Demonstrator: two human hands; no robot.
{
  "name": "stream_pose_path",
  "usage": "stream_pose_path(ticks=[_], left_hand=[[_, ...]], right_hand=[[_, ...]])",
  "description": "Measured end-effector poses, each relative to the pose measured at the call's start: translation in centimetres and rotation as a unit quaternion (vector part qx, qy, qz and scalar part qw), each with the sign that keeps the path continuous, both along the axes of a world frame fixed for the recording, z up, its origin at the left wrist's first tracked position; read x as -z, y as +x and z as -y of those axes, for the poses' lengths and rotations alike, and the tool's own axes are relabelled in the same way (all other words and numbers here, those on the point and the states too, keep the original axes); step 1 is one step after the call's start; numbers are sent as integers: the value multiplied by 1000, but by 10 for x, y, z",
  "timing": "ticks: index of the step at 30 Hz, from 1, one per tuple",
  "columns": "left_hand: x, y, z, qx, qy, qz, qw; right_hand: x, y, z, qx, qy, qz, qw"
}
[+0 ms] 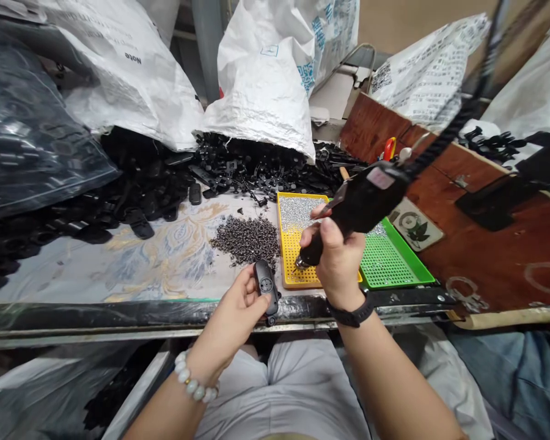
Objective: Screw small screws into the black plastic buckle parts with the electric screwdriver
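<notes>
My left hand (241, 308) holds a small black oblong plastic part (266, 286) near the table's front edge, its round recess facing up. In my right hand (341, 253) is a black electric screwdriver (369, 198), tilted, its tip low over the front left of the yellow perforated tray (291, 269). Silvery small pieces lie in the back of that tray. Beside it on the right stands a green perforated tray (407, 260) with some silvery pieces. A heap of small dark pieces (247, 238) lies just left of the yellow tray.
Black plastic parts (238, 168) are piled along the back and left, under white sacks (266, 79) and a clear bag (32, 128). A reddish-brown wooden board (486, 238) stands at the right. The screwdriver's cable (462, 110) rises to the upper right.
</notes>
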State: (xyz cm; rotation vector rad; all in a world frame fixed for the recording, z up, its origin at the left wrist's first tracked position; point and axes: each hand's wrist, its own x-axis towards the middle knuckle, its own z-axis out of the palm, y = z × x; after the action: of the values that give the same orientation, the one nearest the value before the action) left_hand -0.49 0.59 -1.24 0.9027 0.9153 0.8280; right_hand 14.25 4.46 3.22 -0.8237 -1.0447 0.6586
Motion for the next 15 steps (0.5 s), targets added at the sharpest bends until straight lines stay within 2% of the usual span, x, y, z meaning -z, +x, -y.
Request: stream_pose_path(ticks=[3, 6, 10, 15], left_hand=[[-2, 0, 1, -8, 6, -16, 1000], [-5, 1, 1, -11, 11, -32, 999], [-8, 1, 2, -13, 14, -46, 999], [-5, 2, 3, -20, 33, -26, 999]], right_hand=[[-17, -12, 8, -19, 32, -34, 999], [-26, -28, 16, -59, 43, -47, 996], [-23, -42, 18, -100, 28, -47, 994], [-11, -45, 20, -133, -11, -17, 991]])
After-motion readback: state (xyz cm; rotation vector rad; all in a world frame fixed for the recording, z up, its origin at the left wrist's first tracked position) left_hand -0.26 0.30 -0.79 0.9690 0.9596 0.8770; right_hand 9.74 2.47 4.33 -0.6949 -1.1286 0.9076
